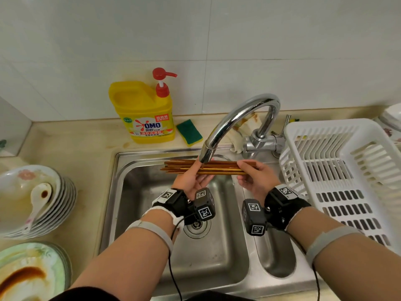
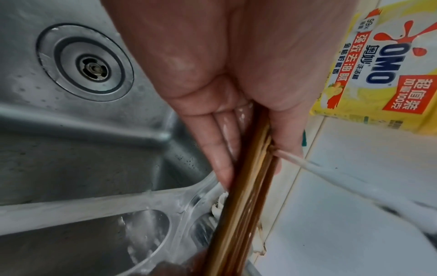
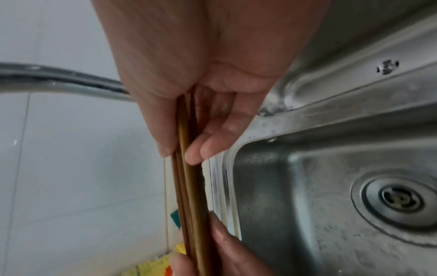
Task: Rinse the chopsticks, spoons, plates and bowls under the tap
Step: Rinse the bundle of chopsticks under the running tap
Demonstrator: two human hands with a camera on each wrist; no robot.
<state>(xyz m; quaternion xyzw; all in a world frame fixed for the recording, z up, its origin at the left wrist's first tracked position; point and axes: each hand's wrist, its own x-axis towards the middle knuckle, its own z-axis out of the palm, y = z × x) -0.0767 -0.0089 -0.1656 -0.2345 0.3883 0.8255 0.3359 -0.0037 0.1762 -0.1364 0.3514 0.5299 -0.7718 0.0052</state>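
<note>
A bundle of brown chopsticks [image 1: 217, 167] lies level just under the tap spout [image 1: 208, 148], over the steel sink [image 1: 152, 213]. My left hand [image 1: 198, 170] pinches the bundle near its middle, thumb on one side and straight fingers on the other. My right hand [image 1: 244, 170] pinches its right end in the same way. In the left wrist view a thin white stream of water [image 2: 331, 175] strikes the chopsticks [image 2: 241, 196] beside my thumb. The right wrist view shows the chopsticks [image 3: 189, 186] between thumb and fingers, with the left hand's fingers lower down.
Stacked dirty bowls [image 1: 60, 192] with a white spoon [image 1: 40, 196] and stained plates [image 1: 32, 268] sit on the counter at left. A white dish rack [image 1: 347, 170] stands to the right. A yellow detergent bottle [image 1: 145, 114] and a green sponge [image 1: 189, 132] sit behind the sink.
</note>
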